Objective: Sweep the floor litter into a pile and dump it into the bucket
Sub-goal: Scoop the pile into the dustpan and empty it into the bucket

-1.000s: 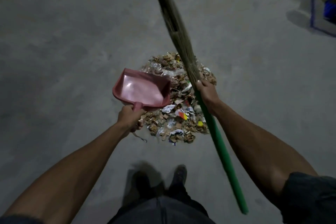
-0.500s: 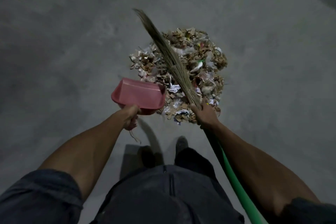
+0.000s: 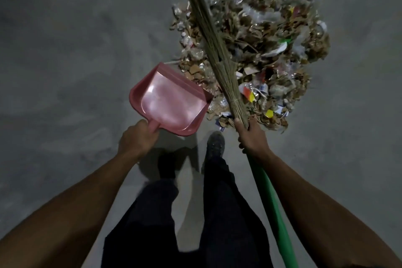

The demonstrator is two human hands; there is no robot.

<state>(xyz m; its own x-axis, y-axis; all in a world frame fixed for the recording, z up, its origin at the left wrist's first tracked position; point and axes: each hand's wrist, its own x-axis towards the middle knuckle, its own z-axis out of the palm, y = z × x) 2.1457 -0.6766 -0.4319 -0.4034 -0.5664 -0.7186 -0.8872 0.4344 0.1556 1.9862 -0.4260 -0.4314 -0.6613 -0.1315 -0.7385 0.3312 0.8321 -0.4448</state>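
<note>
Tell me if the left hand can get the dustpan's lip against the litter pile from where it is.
Probably yes. The left hand grips the dustpan, whose open lip already faces the litter pile, with nothing between them; the broom lies over the pile.

Glossy pink plastic dustpan [image 3: 171, 102], dry straw broom [image 3: 217, 56] with smooth green handle, matt concrete floor [image 3: 65, 50].

I can read no text, label, brand or number. Printed wrappers [image 3: 253, 91] lie at the near edge of the litter pile [image 3: 256, 45], but their markings are too blurred to make out.
</note>
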